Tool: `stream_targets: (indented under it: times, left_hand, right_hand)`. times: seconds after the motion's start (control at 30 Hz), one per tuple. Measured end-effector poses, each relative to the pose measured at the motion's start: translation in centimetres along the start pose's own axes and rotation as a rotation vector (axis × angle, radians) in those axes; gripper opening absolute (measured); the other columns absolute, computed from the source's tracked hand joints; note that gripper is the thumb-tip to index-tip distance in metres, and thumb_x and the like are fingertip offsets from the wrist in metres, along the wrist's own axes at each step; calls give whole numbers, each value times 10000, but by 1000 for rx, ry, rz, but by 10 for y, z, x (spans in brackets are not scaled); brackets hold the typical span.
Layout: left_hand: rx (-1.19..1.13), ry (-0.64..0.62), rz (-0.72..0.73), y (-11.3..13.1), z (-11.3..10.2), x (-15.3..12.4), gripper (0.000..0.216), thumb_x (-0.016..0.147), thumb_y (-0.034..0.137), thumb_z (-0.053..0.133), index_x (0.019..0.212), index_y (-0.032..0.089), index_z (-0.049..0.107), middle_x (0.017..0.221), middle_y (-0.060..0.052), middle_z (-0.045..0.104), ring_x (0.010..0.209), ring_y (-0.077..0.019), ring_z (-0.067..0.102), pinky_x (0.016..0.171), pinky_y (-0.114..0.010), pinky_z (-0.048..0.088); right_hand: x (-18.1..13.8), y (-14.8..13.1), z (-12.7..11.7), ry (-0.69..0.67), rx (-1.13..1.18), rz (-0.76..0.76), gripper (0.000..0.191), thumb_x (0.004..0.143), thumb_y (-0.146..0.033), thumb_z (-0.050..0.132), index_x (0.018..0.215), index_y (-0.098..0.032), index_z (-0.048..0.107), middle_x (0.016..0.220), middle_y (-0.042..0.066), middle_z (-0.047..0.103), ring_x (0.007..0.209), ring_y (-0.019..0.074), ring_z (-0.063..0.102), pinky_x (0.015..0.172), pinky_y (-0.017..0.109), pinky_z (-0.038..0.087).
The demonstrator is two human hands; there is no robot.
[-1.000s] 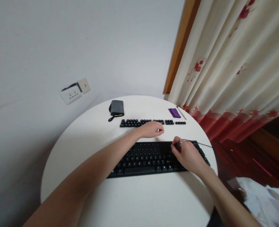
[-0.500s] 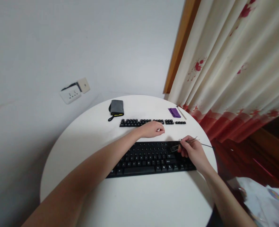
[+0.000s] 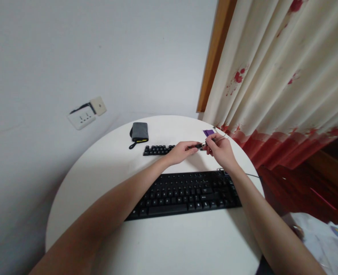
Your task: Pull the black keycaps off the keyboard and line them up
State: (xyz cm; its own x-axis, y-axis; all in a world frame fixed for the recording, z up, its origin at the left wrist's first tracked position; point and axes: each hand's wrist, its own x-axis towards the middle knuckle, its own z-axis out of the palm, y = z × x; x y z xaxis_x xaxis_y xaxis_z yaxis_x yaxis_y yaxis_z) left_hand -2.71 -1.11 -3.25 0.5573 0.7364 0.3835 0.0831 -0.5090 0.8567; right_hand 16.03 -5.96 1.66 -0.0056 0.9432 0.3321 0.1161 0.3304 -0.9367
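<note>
A black keyboard (image 3: 186,193) lies on the round white table (image 3: 163,244). Behind it runs a row of loose black keycaps (image 3: 156,150), partly hidden by my hands. My left hand (image 3: 182,152) is pinched on one end of a long black keycap (image 3: 198,145) held above that row. My right hand (image 3: 219,149) is closed on a thin wire keycap puller (image 3: 219,139), whose tip meets the same keycap. Both hands hover behind the keyboard.
A grey pouch with a black strap (image 3: 139,133) sits at the table's back. A purple cloth (image 3: 208,132) lies by my right hand. A cable (image 3: 250,175) leaves the keyboard's right end. A wall socket (image 3: 81,116) is at the left, and a flowered curtain (image 3: 272,84) hangs at the right.
My right hand lifted a long keycap off the keyboard with the puller and carried it back to the keycap row. My left hand rose off the table and pinched it.
</note>
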Motion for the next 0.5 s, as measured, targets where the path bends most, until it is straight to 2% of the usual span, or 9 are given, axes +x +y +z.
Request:
stream_targets:
  times: [0.2, 0.4, 0.5]
  left_hand:
    - [-299, -1, -73, -2, 0, 0, 358, 838, 298, 751, 1147, 129, 681, 1167, -140, 719, 1069, -202, 669, 1019, -406, 470]
    - [-295, -71, -110, 3, -1, -3, 331, 757, 330, 828, 956, 113, 675, 929, -71, 715, 880, -155, 656, 895, -355, 494]
    - [-267, -92, -99, 3, 0, -3, 330, 767, 322, 820, 979, 112, 680, 937, -71, 710, 889, -155, 650, 894, -351, 497]
  right_hand:
    - [-11, 18, 0, 28, 133, 34, 315, 819, -506, 681, 823, -210, 574, 657, 8, 654, 509, 117, 539, 465, 243, 400]
    - [-21, 22, 1, -61, 4, -68, 268, 889, -460, 643, 838, -200, 603, 694, 17, 661, 547, 126, 553, 511, 258, 434]
    - [-22, 25, 5, -52, -109, -116, 248, 904, -436, 623, 845, -195, 623, 740, 26, 665, 616, 139, 583, 558, 261, 474]
